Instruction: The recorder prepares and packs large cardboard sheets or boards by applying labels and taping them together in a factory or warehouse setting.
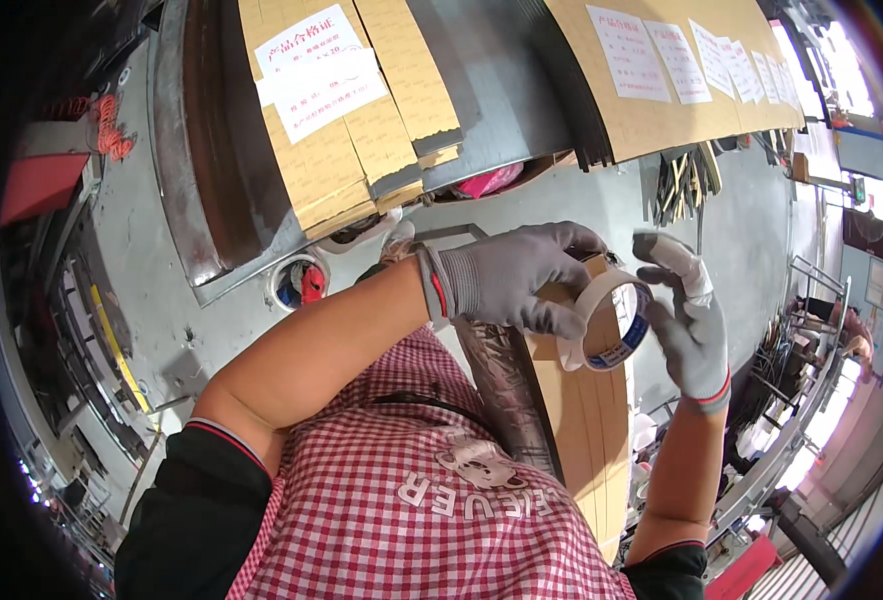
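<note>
My left hand (526,275), in a grey knit glove, is closed on a roll of tape (591,305) with a whitish outer layer and a blue-printed inner core. Its thumb lies low on the roll's near left side. To the right of the roll is my right hand (689,325), also gloved, with its fingers bent and apart. White material (698,282) is on one of its fingers; whether it is tape I cannot tell. The right thumb is close to the roll's rim. Below both hands stands a stack of long tan paper-faced strips (586,430), beside a dark, shiny wrapped bundle (506,375).
Ahead is a dark table (506,95) with tan paper-faced stacks (366,130) and white labels (326,75) on them. Another labelled tan stack (651,110) is at the right. A white bucket (286,290) with something red stands on the floor. Strips (686,185) hang beyond my right hand.
</note>
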`<act>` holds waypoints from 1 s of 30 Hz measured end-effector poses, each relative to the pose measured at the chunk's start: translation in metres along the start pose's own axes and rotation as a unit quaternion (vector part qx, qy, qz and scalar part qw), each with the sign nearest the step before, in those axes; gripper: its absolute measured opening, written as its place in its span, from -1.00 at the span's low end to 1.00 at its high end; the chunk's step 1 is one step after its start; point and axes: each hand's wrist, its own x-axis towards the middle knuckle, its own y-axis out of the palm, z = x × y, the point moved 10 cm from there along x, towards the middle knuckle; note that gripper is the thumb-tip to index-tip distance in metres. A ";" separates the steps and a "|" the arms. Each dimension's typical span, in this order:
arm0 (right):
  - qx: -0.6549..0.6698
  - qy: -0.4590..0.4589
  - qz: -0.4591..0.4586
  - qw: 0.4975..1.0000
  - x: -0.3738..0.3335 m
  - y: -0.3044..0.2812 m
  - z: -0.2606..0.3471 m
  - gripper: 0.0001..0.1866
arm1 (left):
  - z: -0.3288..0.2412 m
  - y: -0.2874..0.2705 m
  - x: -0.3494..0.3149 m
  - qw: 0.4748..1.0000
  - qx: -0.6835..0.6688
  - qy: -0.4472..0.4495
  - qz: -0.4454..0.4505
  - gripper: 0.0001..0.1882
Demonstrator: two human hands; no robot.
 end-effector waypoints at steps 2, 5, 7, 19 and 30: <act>-0.061 -0.035 -0.034 0.997 0.001 -0.005 0.010 -0.62 | -0.003 0.000 0.000 0.999 0.038 -0.004 0.006 -0.23; -0.203 0.002 0.086 0.975 0.004 0.011 -0.015 -0.61 | -0.006 -0.003 -0.003 0.999 0.028 0.032 -0.008 -0.17; -0.018 0.018 -0.092 0.995 -0.007 -0.028 -0.020 -0.69 | -0.001 -0.003 -0.003 1.000 0.002 0.007 -0.001 -0.14; 0.150 0.047 -0.035 0.987 -0.017 -0.019 -0.070 -0.68 | -0.006 0.013 0.024 0.994 0.101 -0.040 0.031 -0.36; -0.309 -0.036 0.201 0.929 0.015 0.010 0.000 -0.76 | 0.002 0.006 0.019 0.985 0.134 -0.109 0.022 -0.35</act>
